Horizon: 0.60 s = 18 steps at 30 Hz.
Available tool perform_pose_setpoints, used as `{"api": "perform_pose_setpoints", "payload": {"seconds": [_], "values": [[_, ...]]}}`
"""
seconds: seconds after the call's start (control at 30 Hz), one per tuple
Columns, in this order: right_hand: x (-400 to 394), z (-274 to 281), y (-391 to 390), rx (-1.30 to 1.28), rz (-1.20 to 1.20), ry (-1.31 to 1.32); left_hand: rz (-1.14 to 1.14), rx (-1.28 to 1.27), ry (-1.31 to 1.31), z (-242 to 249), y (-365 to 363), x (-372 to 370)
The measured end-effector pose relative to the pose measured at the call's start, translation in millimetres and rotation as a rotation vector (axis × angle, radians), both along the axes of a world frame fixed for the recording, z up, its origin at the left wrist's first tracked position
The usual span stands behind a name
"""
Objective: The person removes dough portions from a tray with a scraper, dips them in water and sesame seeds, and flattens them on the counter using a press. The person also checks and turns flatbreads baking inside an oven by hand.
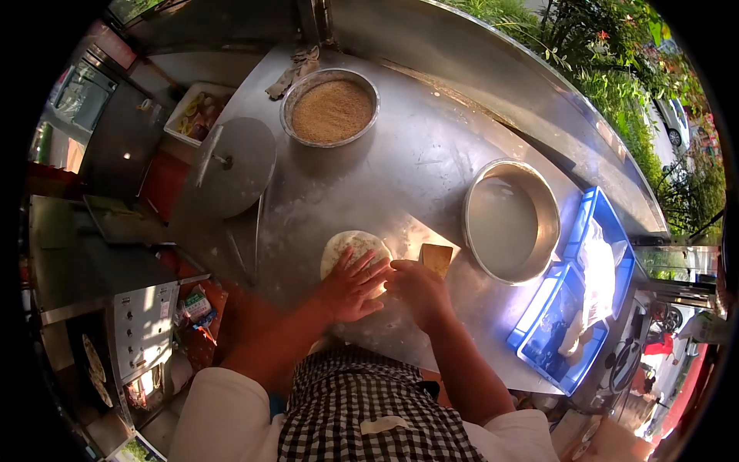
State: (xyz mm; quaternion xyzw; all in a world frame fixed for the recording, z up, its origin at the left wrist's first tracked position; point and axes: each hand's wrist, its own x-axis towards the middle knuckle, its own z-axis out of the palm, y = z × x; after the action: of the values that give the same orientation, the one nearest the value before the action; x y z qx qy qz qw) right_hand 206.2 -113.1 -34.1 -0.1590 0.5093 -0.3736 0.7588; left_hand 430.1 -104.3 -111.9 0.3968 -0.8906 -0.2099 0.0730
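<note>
A round, flat piece of dough (339,245) lies on the steel worktop near my body, pale with a flour-dusted look. My left hand (356,286) is on top of it, fingers spread, covering its lower right part. Beside the dough's right edge, my right hand (419,291) is closed, its fingertips near or touching the rim. From behind its knuckles sticks out the flat, square, brownish blade of a dough scraper (436,259); the grip is hidden in the hand.
The steel worktop (416,177) bears a bowl of brown crumbs (332,112), a round metal lid (242,165) and a deep metal pan (504,223). At right stand blue plastic crates (539,327) with a white bag (596,281). An oven-like unit (145,327) stands at left.
</note>
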Motion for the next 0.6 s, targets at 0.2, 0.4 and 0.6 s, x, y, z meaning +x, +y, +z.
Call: {"api": "perform_pose_setpoints", "payload": {"seconds": [0.2,0.4,0.6], "values": [[33.8,-13.0,-24.2,-0.008,0.018,-0.183,0.363,-0.115,-0.099,-3.5,-6.9,21.7],[63.2,-58.9,-50.8,-0.019,0.156,0.143,0.494,-0.126,-0.006,14.3,-11.6,44.4],[77.5,-66.7,-13.3,-1.127,0.772,1.301,0.670,-0.129,0.181,-5.6,31.3,92.2]]}}
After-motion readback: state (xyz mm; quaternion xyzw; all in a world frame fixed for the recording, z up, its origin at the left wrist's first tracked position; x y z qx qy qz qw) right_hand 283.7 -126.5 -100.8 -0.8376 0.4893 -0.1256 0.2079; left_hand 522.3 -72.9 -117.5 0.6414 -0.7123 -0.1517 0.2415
